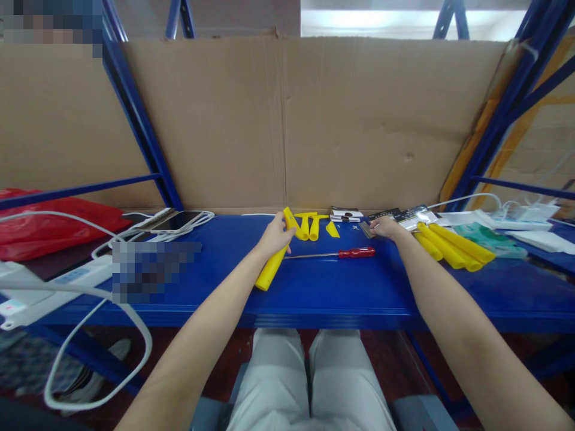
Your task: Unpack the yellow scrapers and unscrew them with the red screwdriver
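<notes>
My left hand (275, 236) clasps the yellow tube (271, 270) mid-length, likely light, stiff; right hand (384, 227) touches a grey piece (366, 230), grip unclear.

Tall brown cardboard sheets (386, 126) stand behind a blue worktop (215, 263) between slanting blue metal posts (139, 126), with bright white light (404, 23) above their top edge and dark reddish floor (381, 353) below.

Bare blue tabletop (332, 293) lies open along the near edge, in front of the red-handled screwdriver (356, 253), which crosses the middle. The upright brown cardboard panel (287, 120) closes off the rear; white cables (186, 225) clutter the left.
</notes>
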The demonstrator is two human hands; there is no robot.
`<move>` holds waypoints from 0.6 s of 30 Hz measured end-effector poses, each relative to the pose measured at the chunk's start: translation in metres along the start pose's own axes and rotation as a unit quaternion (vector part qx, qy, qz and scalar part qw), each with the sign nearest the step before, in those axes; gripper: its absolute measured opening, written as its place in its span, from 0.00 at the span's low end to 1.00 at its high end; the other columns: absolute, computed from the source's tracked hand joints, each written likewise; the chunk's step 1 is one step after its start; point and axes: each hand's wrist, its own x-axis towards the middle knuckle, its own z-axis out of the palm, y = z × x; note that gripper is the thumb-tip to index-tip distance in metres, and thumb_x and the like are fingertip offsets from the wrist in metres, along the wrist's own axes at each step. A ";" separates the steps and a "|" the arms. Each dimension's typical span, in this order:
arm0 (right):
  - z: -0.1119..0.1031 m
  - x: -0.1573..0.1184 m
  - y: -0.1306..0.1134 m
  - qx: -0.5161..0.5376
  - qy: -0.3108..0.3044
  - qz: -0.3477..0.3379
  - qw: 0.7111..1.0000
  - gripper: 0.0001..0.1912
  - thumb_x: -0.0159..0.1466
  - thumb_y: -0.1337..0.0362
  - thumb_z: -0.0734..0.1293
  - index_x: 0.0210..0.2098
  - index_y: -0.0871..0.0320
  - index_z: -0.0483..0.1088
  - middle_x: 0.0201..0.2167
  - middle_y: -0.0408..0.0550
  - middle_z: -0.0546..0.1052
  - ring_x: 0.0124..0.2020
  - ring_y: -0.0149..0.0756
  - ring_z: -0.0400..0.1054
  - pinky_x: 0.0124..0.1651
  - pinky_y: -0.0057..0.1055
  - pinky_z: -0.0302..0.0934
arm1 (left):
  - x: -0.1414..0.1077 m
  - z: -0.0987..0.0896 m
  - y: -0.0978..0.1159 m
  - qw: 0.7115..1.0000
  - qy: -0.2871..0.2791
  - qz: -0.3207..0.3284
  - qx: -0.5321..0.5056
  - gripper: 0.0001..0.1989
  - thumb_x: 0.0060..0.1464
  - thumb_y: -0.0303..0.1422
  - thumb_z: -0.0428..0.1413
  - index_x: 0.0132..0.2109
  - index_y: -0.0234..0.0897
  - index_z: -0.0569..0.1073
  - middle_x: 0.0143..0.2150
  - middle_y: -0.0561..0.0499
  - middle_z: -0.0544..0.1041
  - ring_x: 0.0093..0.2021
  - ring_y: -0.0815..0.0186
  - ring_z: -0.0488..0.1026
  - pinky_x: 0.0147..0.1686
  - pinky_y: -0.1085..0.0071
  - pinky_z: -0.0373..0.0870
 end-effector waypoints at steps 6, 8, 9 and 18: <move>-0.011 -0.008 -0.017 -0.087 -0.048 0.042 0.994 0.03 0.49 0.72 0.67 0.21 0.60 0.73 0.24 0.55 0.76 0.33 0.42 0.71 0.32 0.30 0.60 | 0.000 0.001 0.003 0.998 -0.027 -0.017 -0.060 0.13 0.55 0.25 0.50 0.46 0.36 0.57 0.40 0.47 0.75 0.12 0.78 0.65 0.12 0.79 0.62; -0.015 -0.014 -0.030 -0.099 -0.038 0.036 0.994 0.05 0.52 0.70 0.66 0.26 0.62 0.74 0.30 0.58 0.77 0.36 0.43 0.71 0.34 0.30 0.60 | -0.001 0.002 0.006 0.996 -0.039 -0.026 -0.080 0.13 0.55 0.25 0.50 0.47 0.36 0.56 0.38 0.48 0.76 0.12 0.77 0.65 0.12 0.79 0.62; -0.016 -0.017 -0.038 -0.084 -0.024 0.021 0.996 0.06 0.53 0.69 0.65 0.28 0.62 0.74 0.32 0.58 0.77 0.37 0.43 0.71 0.35 0.30 0.60 | -0.001 0.003 0.007 0.995 -0.045 -0.029 -0.089 0.13 0.55 0.25 0.50 0.47 0.35 0.56 0.36 0.49 0.76 0.12 0.77 0.65 0.12 0.79 0.62; 0.007 -0.061 -0.115 0.232 -0.091 -0.322 0.913 0.12 0.58 0.58 0.64 0.36 0.60 0.72 0.33 0.48 0.76 0.33 0.32 0.69 0.37 0.30 0.62 | -0.008 0.008 0.016 0.982 -0.085 -0.045 -0.165 0.14 0.54 0.26 0.53 0.45 0.35 0.58 0.30 0.53 0.75 0.15 0.75 0.68 0.14 0.79 0.65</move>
